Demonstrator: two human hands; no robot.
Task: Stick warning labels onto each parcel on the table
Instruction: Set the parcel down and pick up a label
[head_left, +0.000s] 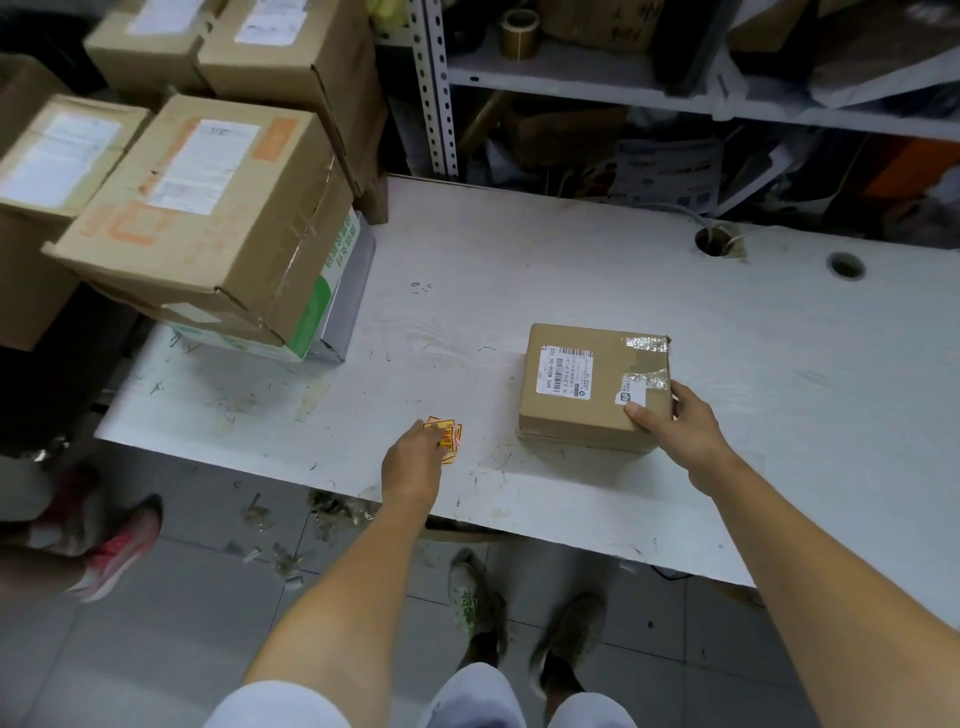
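A small brown cardboard parcel (582, 410) with a white shipping label and clear tape lies on the white table (675, 312), right of centre. My right hand (680, 431) grips its near right corner, thumb on top. Left of it, a small stack of orange-and-yellow warning labels (451, 439) rests near the table's front edge. My left hand (413, 460) lies on that stack, fingers covering most of it; whether they pinch a label is hidden.
Large stacked cardboard boxes (208, 208) stand at the table's left end, some bearing orange stickers. Metal shelving (571, 78) with clutter and a tape roll (519, 34) rises behind. Two cable holes (847, 265) pierce the tabletop. Another person's red shoe (119, 545) is on the floor at left.
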